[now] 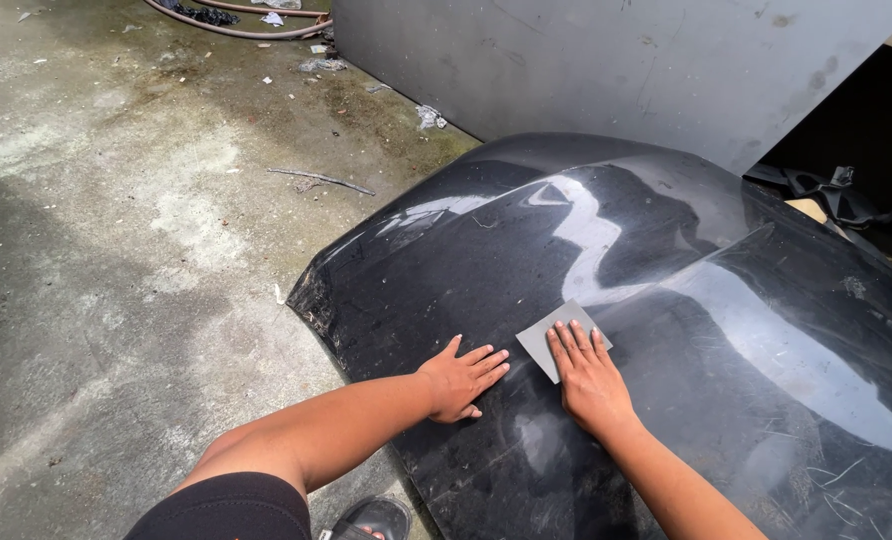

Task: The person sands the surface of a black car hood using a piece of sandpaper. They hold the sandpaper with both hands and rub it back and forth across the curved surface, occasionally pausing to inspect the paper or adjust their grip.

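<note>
The right hand [591, 385] lies open, fingers flat on a thin grey sandpaper sheet [554, 335] against the glossy black car hood [746, 330]. Beside it the left hand [461, 378] rests open on the hood. The sheet looks light and floppy, best pressed flat under the palm.

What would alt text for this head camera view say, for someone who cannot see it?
Two bare hands press on a glossy black car panel lying on a concrete floor: the right hand holds a grey sanding sheet flat, the left hand rests beside it. A grey board stands behind.

Sunlit concrete floor [116, 200], grey panel [616, 60] behind
</note>
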